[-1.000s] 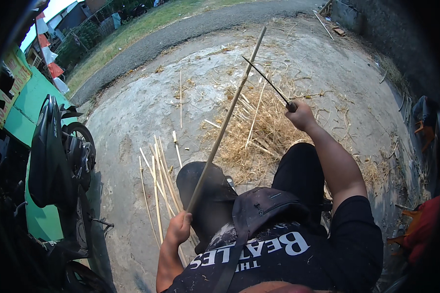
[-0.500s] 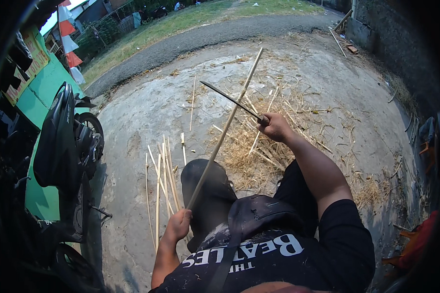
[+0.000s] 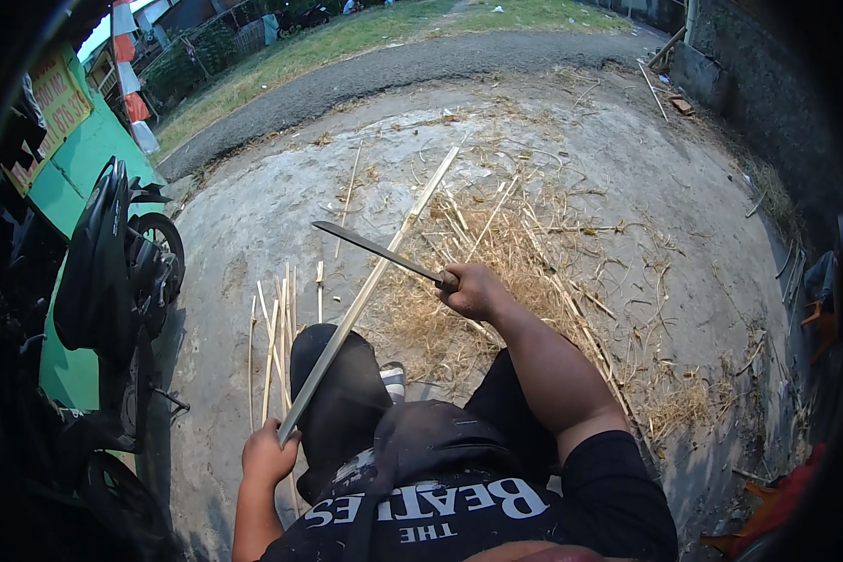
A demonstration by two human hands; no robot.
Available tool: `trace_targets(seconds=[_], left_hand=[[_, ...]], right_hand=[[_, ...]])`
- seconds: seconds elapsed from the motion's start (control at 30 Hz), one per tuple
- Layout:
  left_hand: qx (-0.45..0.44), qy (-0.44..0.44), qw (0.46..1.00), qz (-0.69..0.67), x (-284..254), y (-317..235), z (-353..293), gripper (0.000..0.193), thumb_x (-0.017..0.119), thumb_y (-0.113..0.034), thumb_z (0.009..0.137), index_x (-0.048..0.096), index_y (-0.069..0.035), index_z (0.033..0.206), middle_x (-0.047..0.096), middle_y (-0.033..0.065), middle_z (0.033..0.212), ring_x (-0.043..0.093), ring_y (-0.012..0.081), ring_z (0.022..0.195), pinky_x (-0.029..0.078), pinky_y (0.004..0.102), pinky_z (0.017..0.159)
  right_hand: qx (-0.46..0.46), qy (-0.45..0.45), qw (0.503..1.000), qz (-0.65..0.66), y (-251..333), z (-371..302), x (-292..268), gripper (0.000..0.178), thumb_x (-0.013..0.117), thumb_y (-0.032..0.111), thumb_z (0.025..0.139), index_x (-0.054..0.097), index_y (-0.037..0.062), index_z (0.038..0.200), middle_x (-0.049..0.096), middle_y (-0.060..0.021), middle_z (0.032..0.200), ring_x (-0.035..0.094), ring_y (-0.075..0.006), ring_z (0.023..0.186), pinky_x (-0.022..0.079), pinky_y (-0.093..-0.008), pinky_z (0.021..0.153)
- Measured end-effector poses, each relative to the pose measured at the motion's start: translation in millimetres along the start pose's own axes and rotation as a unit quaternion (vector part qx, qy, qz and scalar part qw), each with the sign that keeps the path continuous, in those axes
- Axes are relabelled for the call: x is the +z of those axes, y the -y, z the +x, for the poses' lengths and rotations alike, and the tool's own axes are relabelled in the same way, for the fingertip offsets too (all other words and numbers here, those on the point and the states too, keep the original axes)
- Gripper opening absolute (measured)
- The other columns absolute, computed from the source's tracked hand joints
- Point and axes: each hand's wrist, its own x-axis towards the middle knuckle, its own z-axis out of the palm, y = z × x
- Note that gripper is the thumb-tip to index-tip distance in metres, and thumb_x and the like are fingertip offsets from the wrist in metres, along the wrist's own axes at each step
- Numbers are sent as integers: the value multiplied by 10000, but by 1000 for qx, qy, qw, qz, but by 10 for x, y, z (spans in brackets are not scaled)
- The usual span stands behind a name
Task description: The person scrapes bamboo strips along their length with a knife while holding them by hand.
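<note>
My left hand [image 3: 269,454] is closed round the near end of a long bamboo strip [image 3: 351,317]. The strip slants up and away to the right, passing over my left knee, its pale flat face showing. In my right hand [image 3: 480,292] is the handle of a machete [image 3: 377,248] with a long dark blade. That blade lies across the strip about midway, pointing left; whether it touches the bamboo I cannot tell. Beneath and beyond my right hand, a heap of thin bamboo shavings [image 3: 421,317] covers the ground.
Several cut bamboo strips [image 3: 269,375] lie left of my left knee. A parked motorcycle [image 3: 112,272] stands at the left by a green wall [image 3: 70,379]. Loose sticks and curls litter the concrete [image 3: 702,272] on the right. Beyond runs a grey road [image 3: 347,84].
My left hand has moved left and nearer with the strip, which now shows a wider pale face. The machete has shifted left and closer, and its blade lies flatter. The view has shifted slightly.
</note>
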Motion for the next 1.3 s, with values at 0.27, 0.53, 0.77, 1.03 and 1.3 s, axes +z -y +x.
trace_targets(seconds=[0.27,0.53,0.77,1.03,1.3], left_hand=[[4,-71,997,6,21,-41,-65,322,673,-317,872,700,-21,995,706,290,887,687,491,876,546,560,795],[57,-11,998,-13,223,-167,167,287,597,-257,840,679,-20,979,680,326,868,665,521,881,529,587,801],[108,21,992,-69,173,-28,333,337,627,-329,842,672,-31,992,700,270,859,681,478,873,534,548,782],[102,-3,988,-114,552,251,395,662,577,-684,935,601,-23,972,677,241,777,685,475,799,516,535,667],[88,-22,991,-103,629,230,397,648,545,-682,954,578,-37,1005,676,247,764,685,488,783,520,550,650]], right_hand=[[-62,-69,993,-75,58,-70,-12,216,679,337,902,705,127,949,714,-178,839,697,-414,804,559,-507,734],[-177,-62,965,-182,376,-169,448,157,712,261,846,683,109,875,714,-136,808,719,-375,781,571,-501,700],[-21,5,970,-243,72,68,464,165,674,224,867,724,138,999,735,-140,892,728,-347,861,576,-486,773],[-82,-28,968,-236,157,54,501,166,698,269,891,637,117,916,699,-172,803,702,-395,783,548,-521,694],[-190,-62,945,-259,313,23,784,179,699,262,900,633,104,847,677,-166,710,696,-387,692,547,-511,633]])
